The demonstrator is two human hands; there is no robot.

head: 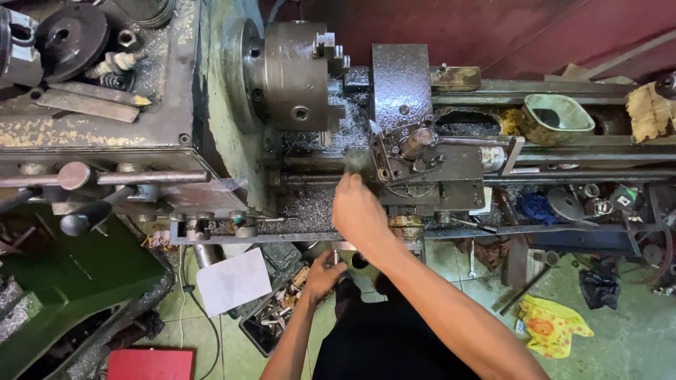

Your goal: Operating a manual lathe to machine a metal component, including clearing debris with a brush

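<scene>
I look down on an old metal lathe (211, 127). My right hand (359, 211) reaches over the bed, just left of the tool post (412, 144) and below the three-jaw chuck (296, 77). Its fingers are curled around a small grey object (354, 163) that is blurred; I cannot tell what it is. Metal chips (310, 204) cover the bed under this hand. My left hand (324, 276) is lower, in front of the carriage, closed around a small metal handle (336, 256) at the apron.
A green metal cup (556, 116) sits on the bed at the right. Levers (77, 176) stick out from the headstock front. On the floor lie a white sheet (232, 281), a tray of scrap parts (278, 313), a yellow bag (553, 327) and a red box (151, 364).
</scene>
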